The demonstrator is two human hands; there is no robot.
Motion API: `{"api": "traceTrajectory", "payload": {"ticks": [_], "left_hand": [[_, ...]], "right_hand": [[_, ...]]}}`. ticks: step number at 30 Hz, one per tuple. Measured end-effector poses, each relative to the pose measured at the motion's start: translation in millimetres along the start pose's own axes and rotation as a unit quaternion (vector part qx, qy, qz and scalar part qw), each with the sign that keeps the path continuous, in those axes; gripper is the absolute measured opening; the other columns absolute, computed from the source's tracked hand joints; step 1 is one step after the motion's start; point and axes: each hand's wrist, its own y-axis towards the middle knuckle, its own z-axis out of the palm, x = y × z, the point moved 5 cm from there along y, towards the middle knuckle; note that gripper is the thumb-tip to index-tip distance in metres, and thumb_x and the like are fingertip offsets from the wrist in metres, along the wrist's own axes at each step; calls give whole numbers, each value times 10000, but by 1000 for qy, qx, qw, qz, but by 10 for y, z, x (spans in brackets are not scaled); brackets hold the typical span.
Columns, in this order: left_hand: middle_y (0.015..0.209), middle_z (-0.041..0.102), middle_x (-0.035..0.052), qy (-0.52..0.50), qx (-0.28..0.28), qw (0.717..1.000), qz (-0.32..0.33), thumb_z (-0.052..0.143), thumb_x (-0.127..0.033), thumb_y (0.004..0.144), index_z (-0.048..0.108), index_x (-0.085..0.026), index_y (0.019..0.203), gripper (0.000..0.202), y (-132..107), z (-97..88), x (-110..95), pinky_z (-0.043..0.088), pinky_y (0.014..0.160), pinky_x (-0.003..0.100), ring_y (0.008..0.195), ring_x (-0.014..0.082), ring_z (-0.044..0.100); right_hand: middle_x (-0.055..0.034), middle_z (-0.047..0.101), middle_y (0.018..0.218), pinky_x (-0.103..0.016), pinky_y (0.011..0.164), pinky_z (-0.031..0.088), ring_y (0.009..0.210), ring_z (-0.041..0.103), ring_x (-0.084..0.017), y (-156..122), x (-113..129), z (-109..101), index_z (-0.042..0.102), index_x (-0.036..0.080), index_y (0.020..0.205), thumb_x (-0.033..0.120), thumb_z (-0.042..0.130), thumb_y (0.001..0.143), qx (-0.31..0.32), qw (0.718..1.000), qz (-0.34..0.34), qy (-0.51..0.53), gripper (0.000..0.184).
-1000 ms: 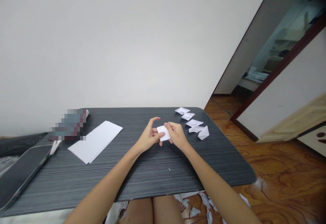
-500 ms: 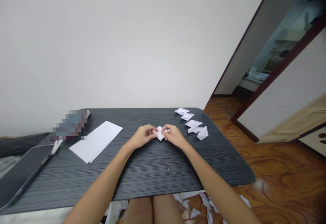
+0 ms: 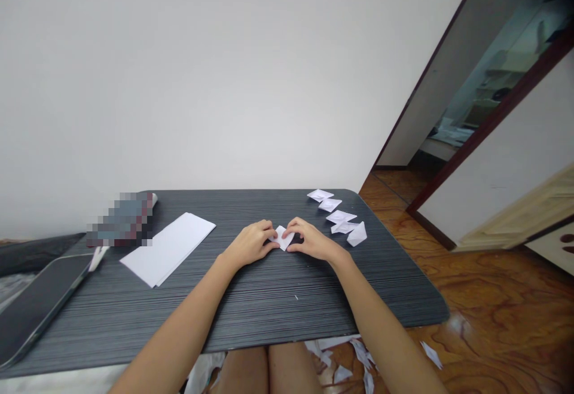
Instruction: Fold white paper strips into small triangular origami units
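A small folded piece of white paper (image 3: 282, 238) is between my hands at the middle of the dark table (image 3: 251, 316). My left hand (image 3: 255, 242) grips its left side with thumb and fingers. On its right side, my right hand (image 3: 309, 240) has its fingertips and thumb on the paper, the fingers curled. The fingers cover the paper's side corners; its top and bottom points show. To the right lie several folded white paper shapes (image 3: 341, 217) in a slanting row.
A stack of white paper sheets (image 3: 170, 250) lies on the left of the table. Beyond it is a blurred-out object (image 3: 123, 217), and a dark flat device (image 3: 40, 304) rests at the left edge. Paper scraps (image 3: 343, 374) litter the wooden floor (image 3: 502, 316).
Both hands have shifted their grip on the folded paper, the right thumb now lower and further from its fingers. The paper sits slightly nearer to me.
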Motion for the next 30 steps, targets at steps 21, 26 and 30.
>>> {"api": "traceTrajectory", "payload": {"ticks": [21,26,30], "left_hand": [[790,490,51,-77,-76,993,-46,374,-164,792,554,-145,751,186,-8,55,86,391,732,286,772,151,467],[715,496,47,-62,-93,988,-111,409,-168,757,540,-149,679,154,16,132,193,383,725,314,741,167,461],[701,512,63,-7,-77,985,-157,406,-183,748,525,-144,659,153,44,180,206,364,705,331,732,184,456]], "right_hand": [[-8,529,689,-213,569,352,602,460,-95,21,-161,-9,560,145,662,196,509,739,-112,993,36,-12,105],[-11,509,672,-219,590,350,617,459,-101,37,-165,31,540,149,651,184,453,758,-125,989,54,-61,143],[-12,484,658,-220,599,348,629,457,-107,70,-165,68,508,150,620,173,435,754,-114,986,61,-104,154]]}}
